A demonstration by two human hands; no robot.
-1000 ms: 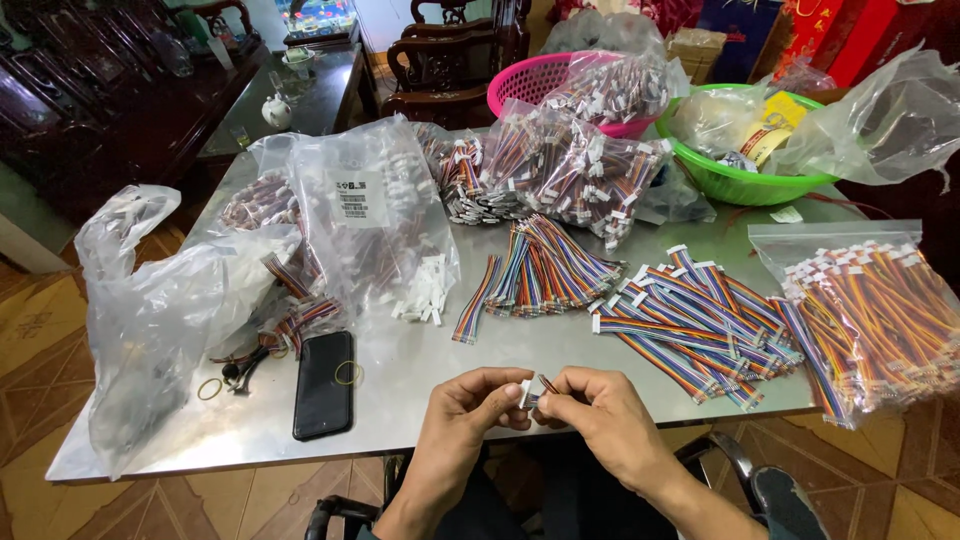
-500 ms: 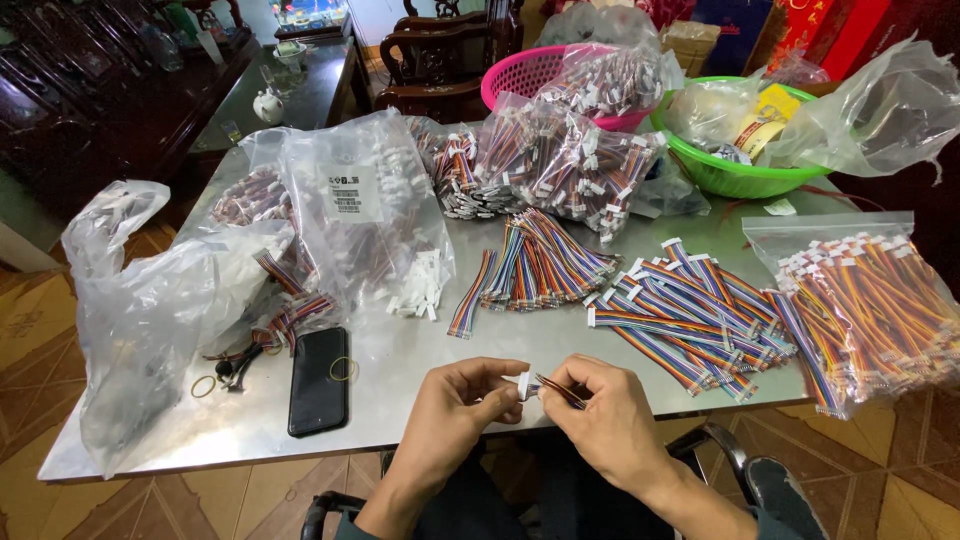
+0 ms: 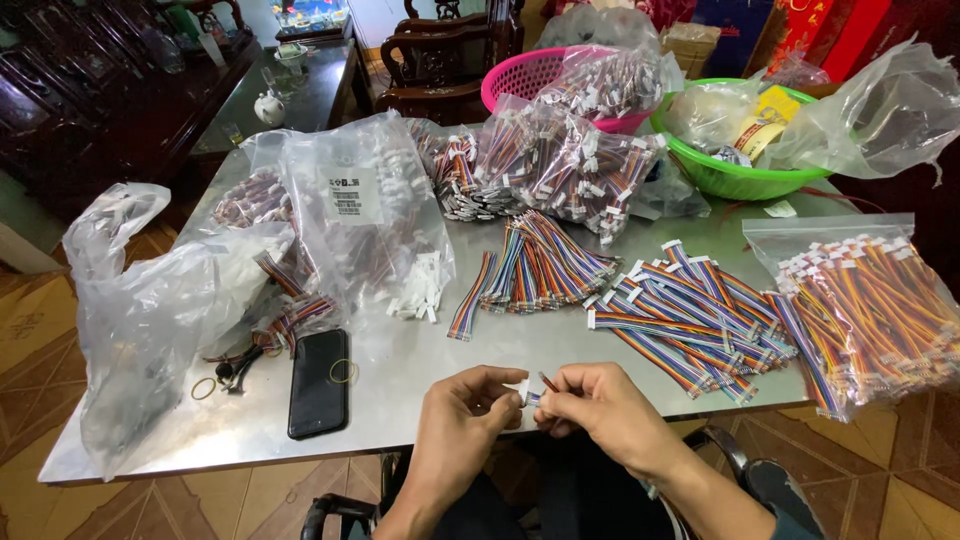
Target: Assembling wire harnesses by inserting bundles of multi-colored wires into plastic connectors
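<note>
Metal table (image 3: 420, 400), bare patch along near edge. Left edge: large crumpled clear plastic bags (image 3: 170, 310), one with a white label, holding ribbon-cable bundles. Far right corner: green basin (image 3: 740, 180) beside a pink basket (image 3: 530, 85), both with bagged parts. Right edge: zip bag of striped cables (image 3: 870, 300). Centre: two loose fans of rainbow ribbon cables (image 3: 690, 320), white connectors at the ends. Near left: black phone (image 3: 318, 382) face up, a rubber band (image 3: 343, 372) lying on it.

At middle of near edge, left hand (image 3: 462, 420) and right hand (image 3: 600, 410) meet, fingertips almost touching. Left thumb and fingers pinch a small white connector (image 3: 522, 390). Right fingers are closed on short thin wires (image 3: 548, 382) at that connector; a red tip shows above.
</note>
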